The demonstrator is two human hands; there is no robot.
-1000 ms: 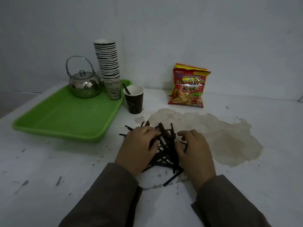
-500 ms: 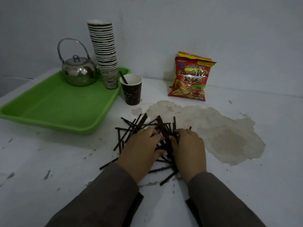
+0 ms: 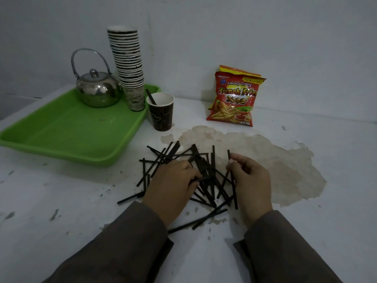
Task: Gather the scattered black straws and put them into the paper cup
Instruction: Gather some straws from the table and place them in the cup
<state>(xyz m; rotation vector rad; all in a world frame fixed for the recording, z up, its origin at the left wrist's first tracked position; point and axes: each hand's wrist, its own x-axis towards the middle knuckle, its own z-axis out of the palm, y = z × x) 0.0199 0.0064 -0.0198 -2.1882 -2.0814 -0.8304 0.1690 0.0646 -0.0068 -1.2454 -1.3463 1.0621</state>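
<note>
Several black straws (image 3: 206, 170) lie in a loose crossed pile on the white table, in the middle of the view. My left hand (image 3: 173, 184) rests on the pile's left side with its fingers curled around a few straws. My right hand (image 3: 251, 180) sits at the pile's right side and pinches a single black straw between thumb and fingers, its tip sticking up. Beyond the pile stands a dark paper cup (image 3: 161, 113) with one black straw leaning inside it.
A green tray (image 3: 61, 129) at the left holds a steel kettle (image 3: 98, 90) and a tall stack of paper cups (image 3: 128, 66). A red French fries bag (image 3: 234, 97) leans on the wall. A brown patch of worn paint (image 3: 275, 164) lies right of the pile.
My hands have drawn apart, the right one moving right with a straw pinched in it. More of the pile shows between them. The camera has shifted slightly.
</note>
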